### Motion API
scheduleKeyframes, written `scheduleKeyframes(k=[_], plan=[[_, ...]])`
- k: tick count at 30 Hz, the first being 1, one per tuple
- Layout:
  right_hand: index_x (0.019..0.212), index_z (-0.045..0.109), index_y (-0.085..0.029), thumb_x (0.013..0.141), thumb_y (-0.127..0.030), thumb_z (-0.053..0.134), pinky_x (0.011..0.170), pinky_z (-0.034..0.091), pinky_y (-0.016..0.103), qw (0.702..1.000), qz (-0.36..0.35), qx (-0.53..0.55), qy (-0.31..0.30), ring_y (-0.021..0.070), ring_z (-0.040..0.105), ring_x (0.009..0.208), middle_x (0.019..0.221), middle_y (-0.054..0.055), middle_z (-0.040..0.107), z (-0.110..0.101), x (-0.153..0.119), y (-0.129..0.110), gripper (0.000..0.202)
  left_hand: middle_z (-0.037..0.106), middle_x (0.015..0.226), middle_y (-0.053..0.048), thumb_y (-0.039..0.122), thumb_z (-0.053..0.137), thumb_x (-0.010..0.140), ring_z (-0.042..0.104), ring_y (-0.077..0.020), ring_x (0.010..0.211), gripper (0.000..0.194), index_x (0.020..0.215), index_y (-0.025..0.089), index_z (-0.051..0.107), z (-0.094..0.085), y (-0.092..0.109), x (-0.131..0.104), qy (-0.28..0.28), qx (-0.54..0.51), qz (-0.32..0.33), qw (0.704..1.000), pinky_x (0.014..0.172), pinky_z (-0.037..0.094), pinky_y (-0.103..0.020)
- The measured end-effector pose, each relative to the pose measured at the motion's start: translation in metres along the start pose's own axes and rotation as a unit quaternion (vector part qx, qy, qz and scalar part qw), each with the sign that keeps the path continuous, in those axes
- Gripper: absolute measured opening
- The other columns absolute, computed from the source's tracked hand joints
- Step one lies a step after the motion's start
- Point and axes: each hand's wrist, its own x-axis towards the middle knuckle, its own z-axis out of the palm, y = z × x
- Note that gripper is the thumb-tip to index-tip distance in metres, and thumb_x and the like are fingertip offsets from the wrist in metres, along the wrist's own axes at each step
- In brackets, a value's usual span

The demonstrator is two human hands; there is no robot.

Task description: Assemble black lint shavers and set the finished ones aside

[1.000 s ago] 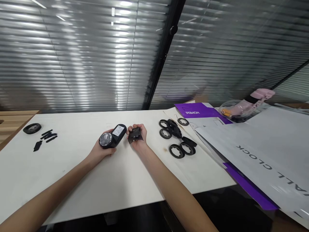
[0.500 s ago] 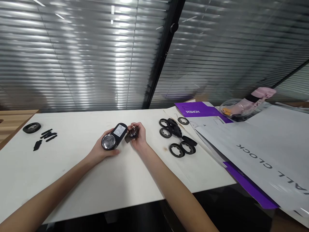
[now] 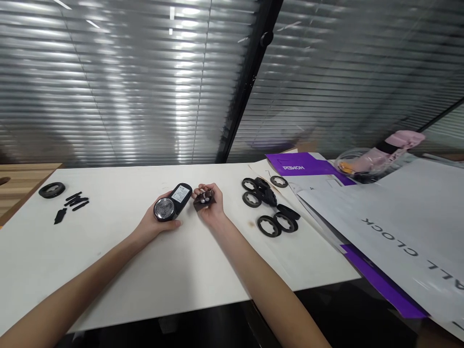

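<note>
A black fabric shaver (image 3: 177,202) with a round perforated metal head and a white label is gripped in my left hand (image 3: 152,226), its label facing up. My right hand (image 3: 216,208) curls its fingers around a small dark translucent piece (image 3: 201,204) with shiny spots, perhaps the shaver's lint box; the fingers partly hide it. A narrow gap separates that piece from the shaver's end. Both hands are above the white table (image 3: 152,285).
Right of my hands lie several black notched rings (image 3: 268,226). At the left are a black ring (image 3: 51,190) and several thin black strips (image 3: 80,205). A purple-and-white box (image 3: 304,165), a large "WALL CLOCK" package (image 3: 391,217) and a pink item (image 3: 391,150) occupy the right side.
The dark piece in my right hand has turned and moved slightly right, away from the shaver. My left hand keeps its hold; the whole view has shifted a little.
</note>
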Motion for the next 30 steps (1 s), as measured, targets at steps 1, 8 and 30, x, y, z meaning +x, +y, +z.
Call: scheduleKeyframes(k=[1,8,30], plan=[[0.064,0.046,-0.023,0.072,-0.02,0.058,0.047,0.046,0.023,1.0,0.005,0.006,-0.003,0.0113,0.047,0.051,0.058,-0.003,0.047,-0.001,0.0,-0.001,0.014,0.064,0.148,-0.012,0.032,0.097,0.057,0.056,-0.0373,0.138,0.096,0.145,0.023,0.059,0.0,0.0,0.0,0.002,-0.007,-0.01,1.0,0.116,0.045,-0.049],[0.066,0.044,-0.023,0.075,-0.019,0.058,0.045,0.044,0.023,0.998,0.044,0.041,-0.002,0.0105,0.045,0.049,0.058,-0.003,0.048,-0.005,0.0,-0.004,0.018,0.069,0.139,-0.011,0.032,0.096,0.06,0.059,-0.0365,0.133,0.097,0.149,0.024,0.058,-0.001,-0.002,0.002,-0.005,-0.044,-0.034,0.998,0.109,0.051,-0.048],[0.065,0.044,-0.022,0.078,-0.015,0.054,0.045,0.044,0.021,0.996,0.05,0.075,0.029,0.0092,0.047,0.047,0.056,-0.003,0.05,0.007,-0.006,-0.002,0.018,0.069,0.138,-0.01,0.034,0.097,0.062,0.057,-0.0363,0.132,0.102,0.154,0.026,0.054,-0.005,-0.006,0.003,-0.017,-0.039,-0.044,0.998,0.103,0.051,-0.044]])
